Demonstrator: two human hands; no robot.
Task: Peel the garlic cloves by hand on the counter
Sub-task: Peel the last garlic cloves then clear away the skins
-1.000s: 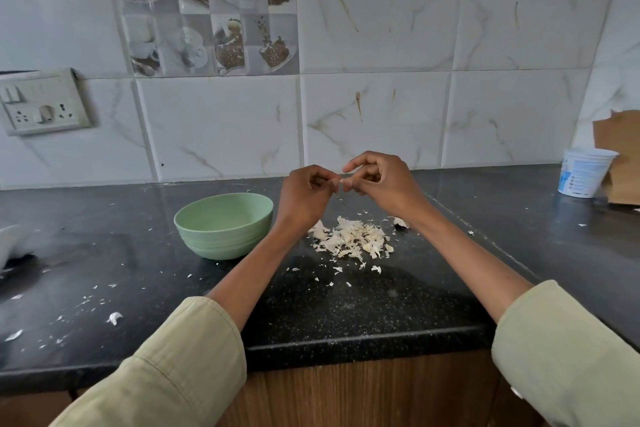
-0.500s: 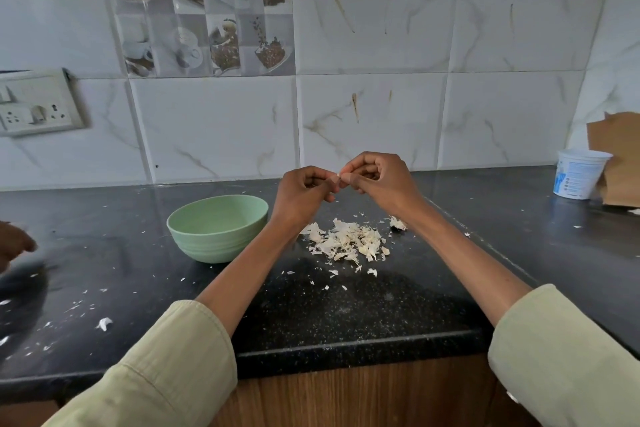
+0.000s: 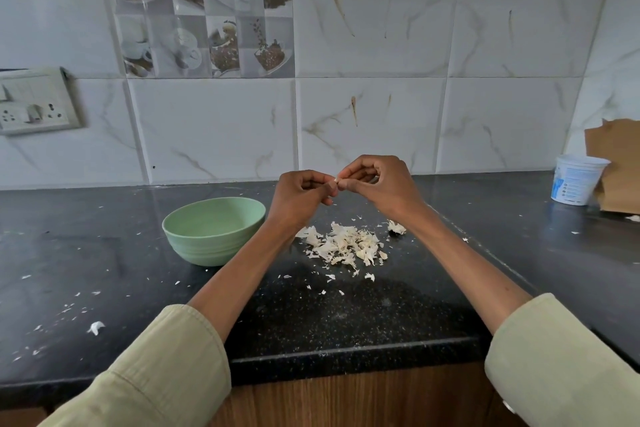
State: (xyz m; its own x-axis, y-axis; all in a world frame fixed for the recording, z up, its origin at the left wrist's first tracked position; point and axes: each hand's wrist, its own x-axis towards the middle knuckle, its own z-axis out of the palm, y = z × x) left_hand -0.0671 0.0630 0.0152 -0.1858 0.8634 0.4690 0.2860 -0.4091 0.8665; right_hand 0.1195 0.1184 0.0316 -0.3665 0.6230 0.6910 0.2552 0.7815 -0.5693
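While both hands work above the black speckled counter (image 3: 329, 319), the pale green bowl (image 3: 213, 230) sits just left of the left forearm, upright on the counter; the part of its inside that shows is smooth and bare, and the near wall hides the rest of the bottom. Far to the right, near the tiled wall, a white plastic tub (image 3: 577, 179) with blue print stands upright beside a torn piece of brown cardboard (image 3: 620, 166) — its contents cannot be seen from this angle.

Both arms reach forward from light green rolled sleeves (image 3: 162, 371), forearms bare, and meet in the air above the counter. The left hand (image 3: 299, 198) has its fingers curled in and its thumb tip pressed toward the right hand. The right hand (image 3: 379, 184) is curled likewise, knuckles up, thumb and forefinger pinched together. Between the two sets of fingertips a small pale garlic clove (image 3: 336, 180) shows — only a sliver of it is visible, gripped from both sides and held clear of the counter.

Directly below the hands lies a loose pile of garlic skins (image 3: 344, 246), with one larger scrap (image 3: 396, 227) just beside the right wrist and small white flakes scattered across the counter to the left. A switch and socket plate (image 3: 34, 102) is fixed to the wall at far left.
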